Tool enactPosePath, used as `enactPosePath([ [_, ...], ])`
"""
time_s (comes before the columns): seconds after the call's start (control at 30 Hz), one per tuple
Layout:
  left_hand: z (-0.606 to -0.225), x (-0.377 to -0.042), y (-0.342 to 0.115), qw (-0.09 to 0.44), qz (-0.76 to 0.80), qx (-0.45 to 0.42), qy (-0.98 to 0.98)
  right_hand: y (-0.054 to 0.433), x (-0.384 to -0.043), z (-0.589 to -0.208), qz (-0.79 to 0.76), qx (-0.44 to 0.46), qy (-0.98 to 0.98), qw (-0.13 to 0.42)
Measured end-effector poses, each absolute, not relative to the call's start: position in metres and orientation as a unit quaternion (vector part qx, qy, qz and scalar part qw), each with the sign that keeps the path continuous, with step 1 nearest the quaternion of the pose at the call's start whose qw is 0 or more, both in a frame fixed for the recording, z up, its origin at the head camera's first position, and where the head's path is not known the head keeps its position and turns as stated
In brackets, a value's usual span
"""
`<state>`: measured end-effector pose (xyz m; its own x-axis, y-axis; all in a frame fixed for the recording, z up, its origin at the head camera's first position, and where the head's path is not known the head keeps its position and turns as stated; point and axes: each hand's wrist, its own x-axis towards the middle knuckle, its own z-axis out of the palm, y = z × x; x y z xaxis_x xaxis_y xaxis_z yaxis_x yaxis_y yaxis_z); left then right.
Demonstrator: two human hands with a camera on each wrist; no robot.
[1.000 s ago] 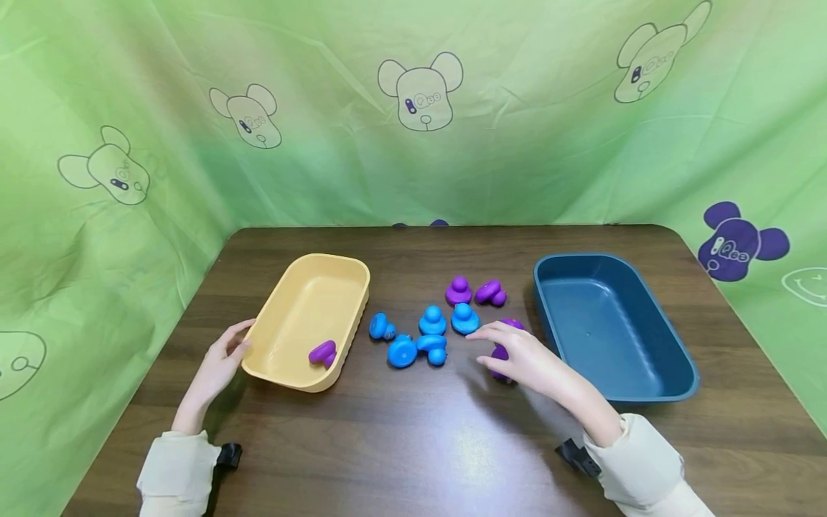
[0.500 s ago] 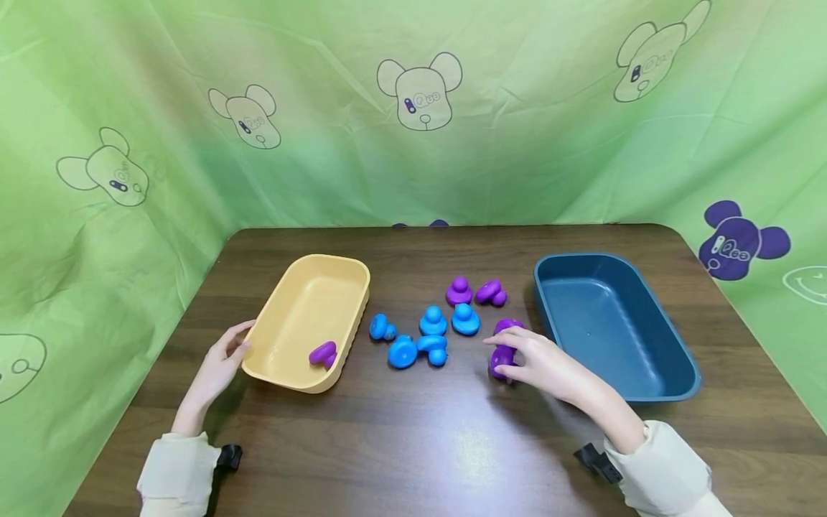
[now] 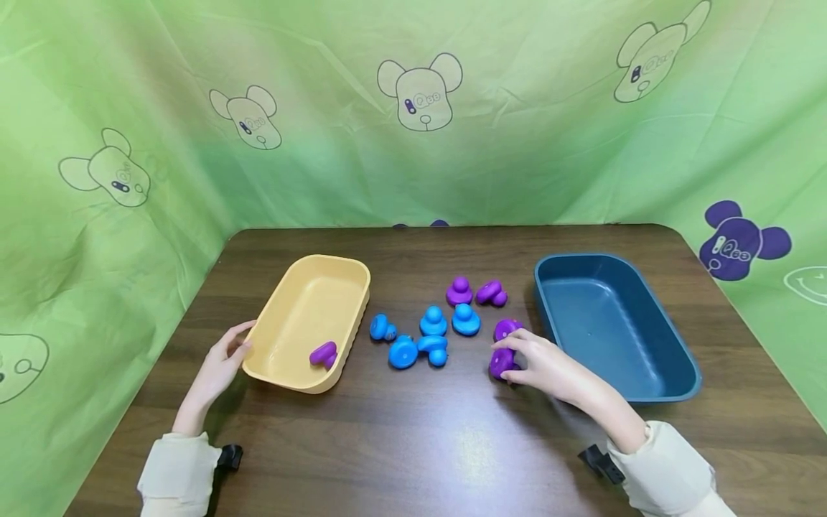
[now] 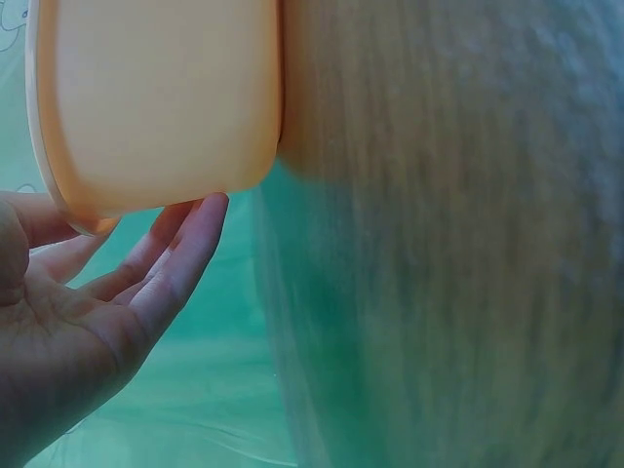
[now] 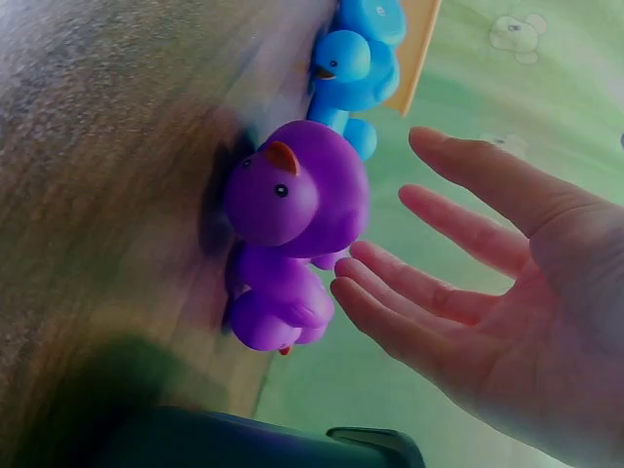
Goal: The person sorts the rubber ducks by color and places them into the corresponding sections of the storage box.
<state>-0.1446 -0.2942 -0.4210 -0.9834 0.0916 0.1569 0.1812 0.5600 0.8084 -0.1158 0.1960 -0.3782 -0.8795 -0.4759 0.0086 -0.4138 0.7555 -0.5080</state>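
Note:
My left hand (image 3: 216, 370) touches the near-left end of a yellow plastic bin (image 3: 255, 337); in the left wrist view its relaxed fingers (image 4: 185, 249) lie along the bin's outer wall. One purple toy duck (image 3: 323, 354) lies inside. My right hand (image 3: 545, 368) hovers, fingers parted, over two purple ducks: a nearer one (image 3: 500, 364) and a farther one (image 3: 507, 328). The right wrist view shows a purple duck (image 5: 297, 190) with an orange beak, and a gap between it and the fingers. Beyond them lie several blue ducks (image 3: 433, 321) and two more purple ducks (image 3: 459, 291).
A dark blue bin (image 3: 646, 399) with nothing in it stands at the right, close beside my right forearm. The brown wooden table (image 3: 388, 445) runs back to a green printed cloth (image 3: 517, 172) that hangs behind and at the sides.
My right hand has moved rightward, away from the blue ducks, and come down to the two purple ducks. My left hand and the ducks have kept their places.

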Motion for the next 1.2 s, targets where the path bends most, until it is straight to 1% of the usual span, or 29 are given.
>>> enactPosePath([
  [0.27,-0.42,-0.145,-0.294,0.045,-0.456,-0.075,-0.886,0.195,-0.12,-0.385,-0.238,-0.241,0.94,0.052],
  [0.8,-0.419,-0.144,-0.292,0.046,-0.454,-0.078,-0.886,0.194,-0.122,-0.397,-0.244,-0.216,0.944,0.056],
  [1.2,-0.418,-0.142,-0.292,0.047,-0.457,-0.076,-0.885,0.192,-0.124,-0.402,-0.235,-0.228,0.943,0.055],
])
